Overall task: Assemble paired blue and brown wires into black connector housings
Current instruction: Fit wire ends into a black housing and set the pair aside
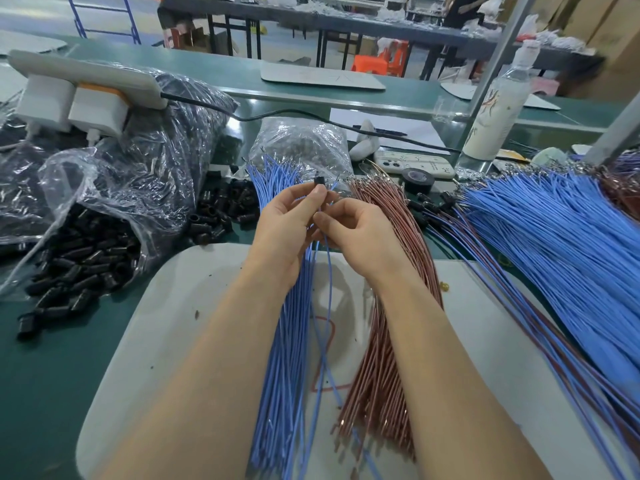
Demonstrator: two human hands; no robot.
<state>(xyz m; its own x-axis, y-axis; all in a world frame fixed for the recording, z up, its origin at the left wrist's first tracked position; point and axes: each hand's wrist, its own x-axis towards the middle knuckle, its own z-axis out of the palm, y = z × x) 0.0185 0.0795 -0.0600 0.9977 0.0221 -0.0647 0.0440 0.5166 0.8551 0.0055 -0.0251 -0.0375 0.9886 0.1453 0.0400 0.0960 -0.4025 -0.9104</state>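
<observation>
Small black plastic connector housing [318, 180] pinched at thumb and fingertips of left hand [291, 220], raised over mid-desk. Single thin blue wire [327, 271] pinched in right hand [356, 233], fingers curled, hanging down between the forearms. Underneath: smooth blue wires [287, 341] bundled on the left, coppery brown wires [384, 341] on the right, fanned across a pale grey rounded mat [173, 323]. Crinkled clear bag [104, 188] spilling glossy black housings [79, 268] onto the green desk [41, 358]. Big blue wire heap [554, 220] far right. Black tape roll [418, 180] and translucent bottle [498, 109] behind. Workshop benches [346, 19] beyond.
</observation>
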